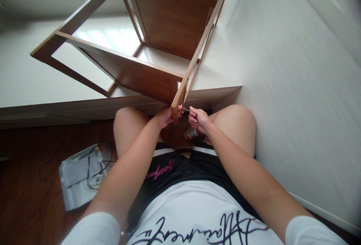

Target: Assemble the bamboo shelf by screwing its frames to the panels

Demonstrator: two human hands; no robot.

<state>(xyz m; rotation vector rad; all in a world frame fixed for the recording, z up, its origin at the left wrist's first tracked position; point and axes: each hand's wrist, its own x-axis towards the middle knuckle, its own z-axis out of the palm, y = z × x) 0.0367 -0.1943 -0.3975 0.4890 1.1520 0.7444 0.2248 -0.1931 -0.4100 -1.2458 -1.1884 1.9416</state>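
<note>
A brown wooden furniture frame (158,64) with panels rests tilted on the pale ledge, its near corner reaching down between my knees. My left hand (166,116) is closed around the lower end of a wooden rail (180,98) at that corner. Just to the right, my right hand (198,119) pinches a thin metal rod (186,110), which looks like a hex key. The rod points left at the rail's end; whether its tip sits in a hole is too small to tell. My left fingertips show beside the rail, partly hidden by it.
A pale ledge (22,76) runs under the window. On the right rises a pale wall (296,98). A flat white package (76,188) with a black cable (88,166) lies on the dark wooden floor (31,177) at the left.
</note>
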